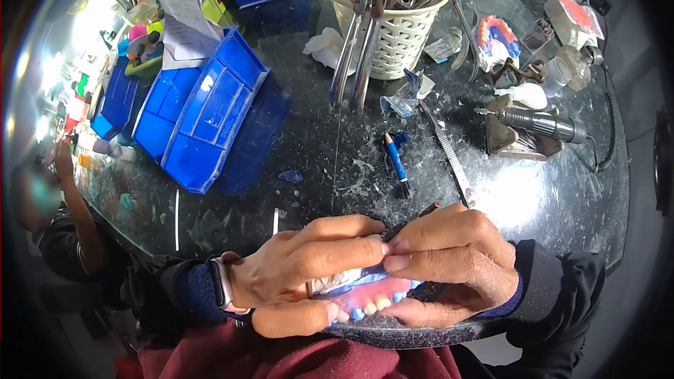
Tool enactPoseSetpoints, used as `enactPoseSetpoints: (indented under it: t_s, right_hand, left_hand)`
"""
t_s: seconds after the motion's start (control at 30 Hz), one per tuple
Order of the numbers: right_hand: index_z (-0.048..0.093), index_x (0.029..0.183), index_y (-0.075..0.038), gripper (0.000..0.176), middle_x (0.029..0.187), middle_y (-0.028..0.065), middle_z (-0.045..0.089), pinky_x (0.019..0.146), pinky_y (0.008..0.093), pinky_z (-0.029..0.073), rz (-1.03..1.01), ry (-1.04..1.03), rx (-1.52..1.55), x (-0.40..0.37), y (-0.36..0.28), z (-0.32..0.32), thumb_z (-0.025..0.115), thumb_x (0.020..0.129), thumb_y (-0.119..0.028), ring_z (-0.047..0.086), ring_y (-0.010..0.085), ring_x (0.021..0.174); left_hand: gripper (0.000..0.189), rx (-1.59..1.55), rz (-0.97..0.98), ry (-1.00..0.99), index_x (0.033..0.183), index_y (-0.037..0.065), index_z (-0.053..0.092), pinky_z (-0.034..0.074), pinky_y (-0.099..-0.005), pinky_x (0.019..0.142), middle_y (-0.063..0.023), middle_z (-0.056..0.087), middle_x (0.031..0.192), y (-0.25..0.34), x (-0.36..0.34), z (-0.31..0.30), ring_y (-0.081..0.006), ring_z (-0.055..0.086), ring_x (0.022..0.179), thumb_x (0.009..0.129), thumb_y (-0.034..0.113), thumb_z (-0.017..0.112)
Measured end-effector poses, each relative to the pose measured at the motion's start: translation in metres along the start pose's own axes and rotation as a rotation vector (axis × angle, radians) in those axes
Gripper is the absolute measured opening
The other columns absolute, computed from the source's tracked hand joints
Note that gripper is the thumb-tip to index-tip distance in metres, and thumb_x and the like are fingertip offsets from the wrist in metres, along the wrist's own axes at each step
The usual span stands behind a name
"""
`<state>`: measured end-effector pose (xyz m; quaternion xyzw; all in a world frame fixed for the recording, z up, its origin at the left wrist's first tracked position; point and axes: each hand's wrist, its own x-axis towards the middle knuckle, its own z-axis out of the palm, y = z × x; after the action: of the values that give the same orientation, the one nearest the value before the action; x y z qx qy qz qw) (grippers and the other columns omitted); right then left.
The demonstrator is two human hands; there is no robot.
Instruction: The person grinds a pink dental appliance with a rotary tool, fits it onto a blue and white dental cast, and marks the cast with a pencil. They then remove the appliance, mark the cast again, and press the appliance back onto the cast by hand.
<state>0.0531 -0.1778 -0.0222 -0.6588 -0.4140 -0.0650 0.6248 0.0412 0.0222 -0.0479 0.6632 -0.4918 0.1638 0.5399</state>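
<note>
A dental model with a pink gum base, pale front teeth and some blue teeth is held low at the table's front edge. My left hand is closed around its left side, thumb at the front teeth and fingers over the top. My right hand closes on the right side, its thumb below and its bent fingertips meeting my left fingertips at the top. A thin brown rod end sticks out behind my right fingers. Beyond my hands lie a blue pencil and a long metal tool.
Blue plastic bins stand at left. A white woven basket full of tools is at the back. At right, a handpiece rests on a stand, near another dental model. A person sits at far left.
</note>
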Motion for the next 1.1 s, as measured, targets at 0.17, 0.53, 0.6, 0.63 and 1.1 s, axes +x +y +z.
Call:
enactPoseSetpoints:
  t_s: [0.17,0.53,0.6,0.63,1.1]
  right_hand:
    - [0.061,0.096,0.004,0.036,0.091,0.0141,0.057,0.065,0.0316,0.051,0.013,-0.007,0.008,0.001,0.001,-0.001,0.076,0.066,-0.006,0.061,0.0231,0.078]
    - [0.060,0.098,0.004,0.035,0.091,0.0142,0.057,0.065,0.0290,0.052,0.069,-0.054,-0.039,0.001,0.001,-0.006,0.075,0.068,-0.007,0.062,0.0223,0.077]
    - [0.061,0.098,0.004,0.035,0.090,0.0143,0.057,0.064,0.0287,0.052,0.075,-0.049,-0.048,0.001,0.002,-0.005,0.075,0.068,-0.007,0.062,0.0222,0.076]
    - [0.061,0.097,0.004,0.035,0.090,0.0144,0.057,0.064,0.0285,0.051,0.083,-0.043,-0.053,0.001,0.002,-0.005,0.075,0.067,-0.007,0.062,0.0220,0.075]
    - [0.063,0.093,0.004,0.026,0.084,0.0132,0.059,0.057,0.0250,0.046,0.123,0.008,-0.121,0.006,0.003,-0.008,0.070,0.068,-0.001,0.059,0.0182,0.068]
  left_hand:
    - [0.039,-0.050,0.007,0.071,0.100,0.011,0.037,0.053,-0.0494,0.071,-0.0275,0.047,0.106,-0.004,-0.011,0.006,-0.0436,0.055,0.089,0.073,0.003,0.063]
    - [0.025,-0.259,-0.200,-0.034,0.082,0.004,0.050,0.048,-0.0466,0.081,-0.0286,0.046,0.113,0.003,-0.005,-0.008,-0.0395,0.054,0.099,0.069,0.006,0.070]
    - [0.029,-0.251,-0.226,0.012,0.079,0.003,0.050,0.049,-0.0432,0.079,-0.0288,0.047,0.112,0.004,-0.003,-0.004,-0.0373,0.056,0.097,0.065,0.007,0.075]
    - [0.032,-0.254,-0.244,0.040,0.078,0.003,0.050,0.050,-0.0416,0.078,-0.0289,0.048,0.111,0.004,-0.003,-0.002,-0.0362,0.057,0.096,0.064,0.007,0.078]
    - [0.057,-0.189,-0.370,0.105,0.081,0.002,0.040,0.051,-0.0310,0.069,-0.0245,0.055,0.095,0.005,0.007,0.001,-0.0289,0.063,0.086,0.053,0.020,0.086]
